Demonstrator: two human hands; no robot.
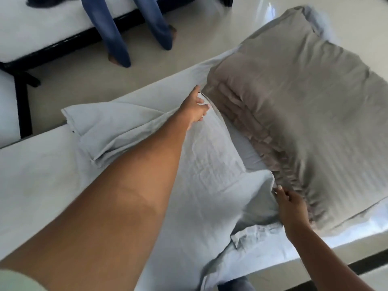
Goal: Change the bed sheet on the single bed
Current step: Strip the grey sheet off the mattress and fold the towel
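A head-worn camera looks down over a single bed (pixel 31 175) with a white mattress. Nearest the viewer, two bare forearms reach forward across a pale grey-blue sheet (pixel 210 169) that lies loose and wrinkled over the middle of the bed, part of it bunched and folded back on itself toward the left.

The right hand (pixel 291 208), low on the right, pinches the near edge of the sheet between thumb and curled fingers, just beside a grey-beige pillow (pixel 304 106). A frilled, pleated border of the pillow runs along the side that touches this hand.

Further out, the left hand (pixel 196 108) stretches to the far part of the sheet, its fingers curled over a raised fold of the fabric, again right at the pillow's edge. The sheet rises between the two hands.

The pillow lies tilted across the right end of the bed, its far corner blurred.

Beyond the bed is a glossy pale floor (pixel 210 34). At the top left, a person's legs (pixel 117 34) in blue jeans, barefoot, stand beside a second bed (pixel 42 24) with a black frame.
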